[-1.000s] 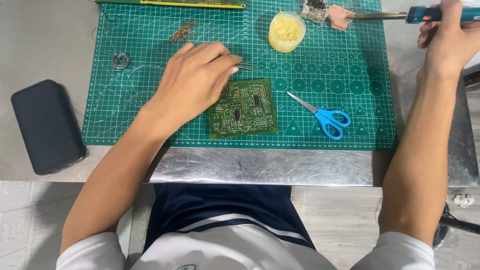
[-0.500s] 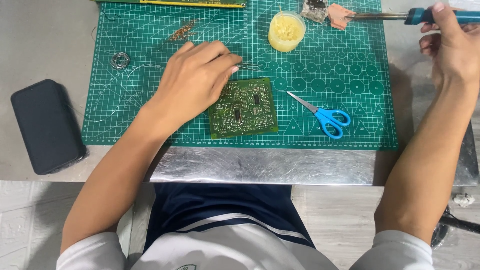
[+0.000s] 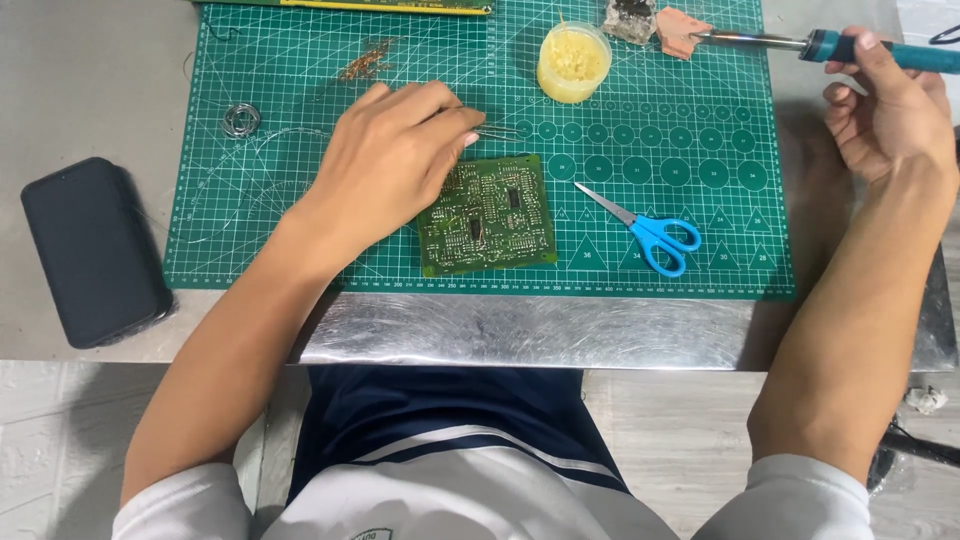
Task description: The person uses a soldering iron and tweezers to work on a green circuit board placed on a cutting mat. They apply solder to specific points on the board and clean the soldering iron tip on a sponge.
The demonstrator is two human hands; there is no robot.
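My left hand (image 3: 395,165) rests on the green cutting mat (image 3: 700,130), fingers pinched on a thin metal tool (image 3: 500,128) whose tip pokes out just above the green circuit board (image 3: 487,213). The hand's heel overlaps the board's upper left corner. I cannot tell whether the tool is tweezers or wire. My right hand (image 3: 890,115) is at the far right and grips the teal handle of a soldering iron (image 3: 780,42). The iron's metal tip reaches left to a reddish sponge piece (image 3: 680,30) at the mat's top edge.
A small tub of yellow paste (image 3: 573,62) stands above the board. Blue-handled scissors (image 3: 655,232) lie right of the board. A coil of solder wire (image 3: 241,120) and a copper braid (image 3: 365,62) lie upper left. A dark phone (image 3: 92,250) sits on the metal table, left of the mat.
My right hand has shifted a little lower with the soldering iron, whose tip stays by the sponge. My left hand and the board have not moved.
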